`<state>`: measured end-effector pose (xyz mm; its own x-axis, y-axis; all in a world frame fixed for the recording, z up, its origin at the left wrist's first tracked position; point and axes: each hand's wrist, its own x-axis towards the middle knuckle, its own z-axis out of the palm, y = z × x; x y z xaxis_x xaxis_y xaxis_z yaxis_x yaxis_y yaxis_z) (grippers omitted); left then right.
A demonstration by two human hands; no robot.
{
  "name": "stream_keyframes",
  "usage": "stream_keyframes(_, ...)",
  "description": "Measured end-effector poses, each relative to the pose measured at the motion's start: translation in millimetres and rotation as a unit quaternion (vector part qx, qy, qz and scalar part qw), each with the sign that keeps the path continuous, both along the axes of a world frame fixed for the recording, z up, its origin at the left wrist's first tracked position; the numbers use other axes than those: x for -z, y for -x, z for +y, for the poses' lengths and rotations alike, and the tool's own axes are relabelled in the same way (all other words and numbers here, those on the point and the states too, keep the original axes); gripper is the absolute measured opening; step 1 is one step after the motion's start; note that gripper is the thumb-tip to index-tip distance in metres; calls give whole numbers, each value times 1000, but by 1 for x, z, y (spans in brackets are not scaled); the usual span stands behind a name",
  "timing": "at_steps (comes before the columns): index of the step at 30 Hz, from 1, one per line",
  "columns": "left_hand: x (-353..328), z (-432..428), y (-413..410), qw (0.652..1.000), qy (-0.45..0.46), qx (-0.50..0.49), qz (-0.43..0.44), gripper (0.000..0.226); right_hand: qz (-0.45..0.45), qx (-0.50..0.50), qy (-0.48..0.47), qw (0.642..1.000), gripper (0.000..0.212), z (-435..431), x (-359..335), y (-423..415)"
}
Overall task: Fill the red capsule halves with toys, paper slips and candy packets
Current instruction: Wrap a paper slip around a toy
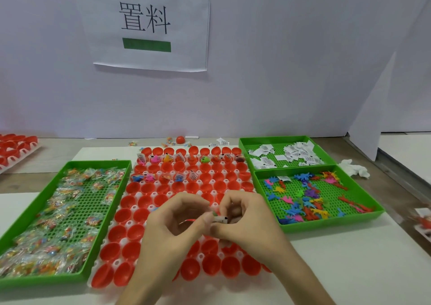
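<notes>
A white holder (121,261) carries rows of red capsule halves (198,183); those in the second and fourth far rows hold toys and slips, the near ones show red insides. Over its middle, my left hand (170,225) and my right hand (247,220) meet fingertip to fingertip. Between them they pinch a small white paper slip (221,219), with something red and clear partly hidden under the left fingers. Candy packets fill the green tray (77,274) on the left. Paper slips lie in the far right green tray (247,155), coloured toys in the near right green tray (326,226).
A second holder of red halves (14,147) sits at the far left. One closed red capsule (180,139) and loose candy lie by the white back wall. A crumpled white tissue (354,168) lies right of the trays. A printed sign hangs on the wall.
</notes>
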<state>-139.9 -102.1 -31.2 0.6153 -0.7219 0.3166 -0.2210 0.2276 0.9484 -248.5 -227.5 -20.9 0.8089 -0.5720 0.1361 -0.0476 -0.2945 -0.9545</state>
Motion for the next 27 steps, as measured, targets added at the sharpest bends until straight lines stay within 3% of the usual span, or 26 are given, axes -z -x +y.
stream_keyframes(5, 6, 3, -4, 1000, -18, 11, -17, 27, 16, 10, 37, 999, 32, 2, 6, -2)
stream_keyframes(9, 3, 5, -4, 1000, -4, -2, -9, 15, 26, -44, 80, 995, 34, 1, 6, 1)
stream_keyframes(13, 1, 7, -6, 1000, 8, -12, -6, 14, -48, -83, 26, 995, 24, -2, 2, 4)
stream_keyframes(19, 0, 8, -6, 1000, 20, -13, -13, 16, -99, -62, 9, 993, 17, -4, 3, 4)
stream_keyframes(21, 0, 8, -7, 1000, 27, -10, 2, 15, -111, -18, 17, 994, 14, -13, 6, 5)
stream_keyframes(23, -1, 9, -7, 999, 27, -10, 13, 16, -95, 93, 72, 988, 10, -32, 10, 11)
stream_keyframes(27, -6, 11, -9, 999, 25, -27, 16, 18, 84, 312, 223, 920, 22, -80, 21, 39)
